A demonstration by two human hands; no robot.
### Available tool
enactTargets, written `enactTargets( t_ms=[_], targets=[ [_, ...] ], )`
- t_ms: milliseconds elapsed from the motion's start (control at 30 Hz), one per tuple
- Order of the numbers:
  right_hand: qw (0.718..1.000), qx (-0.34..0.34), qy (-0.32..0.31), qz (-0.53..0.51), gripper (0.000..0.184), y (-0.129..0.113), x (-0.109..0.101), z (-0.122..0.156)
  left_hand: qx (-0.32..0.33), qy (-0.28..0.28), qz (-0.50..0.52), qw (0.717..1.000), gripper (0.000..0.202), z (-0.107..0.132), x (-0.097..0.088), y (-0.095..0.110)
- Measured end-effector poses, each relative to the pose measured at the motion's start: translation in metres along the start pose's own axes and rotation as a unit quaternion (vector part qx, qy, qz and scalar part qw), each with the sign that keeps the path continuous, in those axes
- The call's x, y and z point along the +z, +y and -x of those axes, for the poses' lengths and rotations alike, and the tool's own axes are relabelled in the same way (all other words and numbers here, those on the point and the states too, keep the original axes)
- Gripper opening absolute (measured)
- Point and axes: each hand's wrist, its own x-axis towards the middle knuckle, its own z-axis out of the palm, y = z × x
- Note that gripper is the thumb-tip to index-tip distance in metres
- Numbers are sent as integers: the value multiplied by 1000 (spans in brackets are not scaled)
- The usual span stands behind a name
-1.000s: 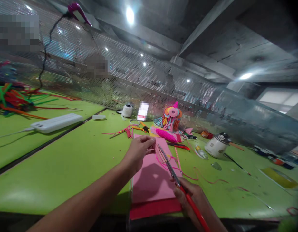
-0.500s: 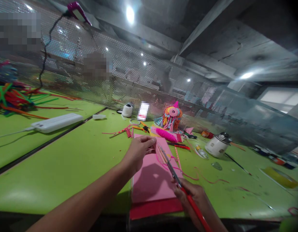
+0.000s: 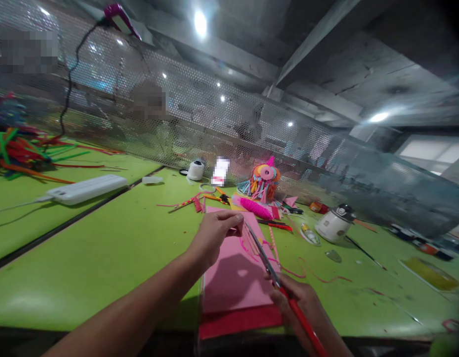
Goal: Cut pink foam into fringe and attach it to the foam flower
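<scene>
Over a stack of pink paper sheets (image 3: 232,282), my left hand (image 3: 218,230) is closed, pinching a small pink paper piece (image 3: 247,239) between thumb and fingers. Red-handled scissors (image 3: 264,258) are in my right hand (image 3: 299,297), their blades pointing up and left alongside that piece, close to my left fingertips. Whether the blades are cutting into it, I cannot tell. A loop of bright pink cord (image 3: 289,273) trails from beneath the blades to the right. Darker red paper (image 3: 240,325) shows at the stack's near edge.
Behind the stack stand a fringed paper ornament (image 3: 266,181), a bright pink thread bundle (image 3: 256,207) and a lit phone (image 3: 221,171). A white pot (image 3: 335,223) is at right. Pipe cleaners (image 3: 21,153) and a white power strip (image 3: 88,189) lie left. A perforated metal screen (image 3: 199,114) borders the table.
My left fingertips have shifted slightly to the right along the pink paper piece. The scissors stay in nearly the same place.
</scene>
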Motion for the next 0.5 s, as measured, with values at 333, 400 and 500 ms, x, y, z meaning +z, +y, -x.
enactTargets(
  t_ms=[333,400,500],
  targets=[
    [1000,15,-17,-18,52,0,-3,2,-18,-11,17,1000,14,-1,2,-4],
    [999,26,-14,-19,51,1,-2,2,-14,-10,12,1000,14,-2,3,-4],
    [998,44,-15,-39,52,1,-1,2,-4,-8,5,1000,14,-3,4,-5]
  ],
)
